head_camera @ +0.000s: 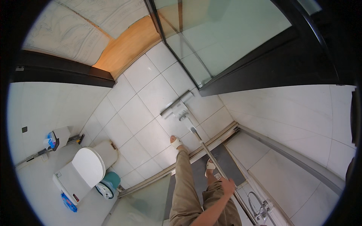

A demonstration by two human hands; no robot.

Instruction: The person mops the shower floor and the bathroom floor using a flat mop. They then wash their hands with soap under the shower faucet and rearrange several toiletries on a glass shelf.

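Observation:
My left hand [227,187] grips the metal pole [211,155] of a wide-headed floor mop, above my right knee. The pole slants from the lower right up to the mop head [178,106], which lies on the white floor tiles [144,113]. That head has a long dark edge along its far side and is slightly blurred. My right hand is out of view. One white slipper [176,142] stands on the tiles, and the other slipper [210,166] is on the dark grey floor strip [195,172] behind the raised sill [195,154].
On the left stand a white toilet [89,165] and a teal bin [113,179] with a liner. A glass door [220,36] in a dark frame is at the top. Brown flooring [133,42] lies past the doorway. A shower tap [261,210] is at lower right, near the pole.

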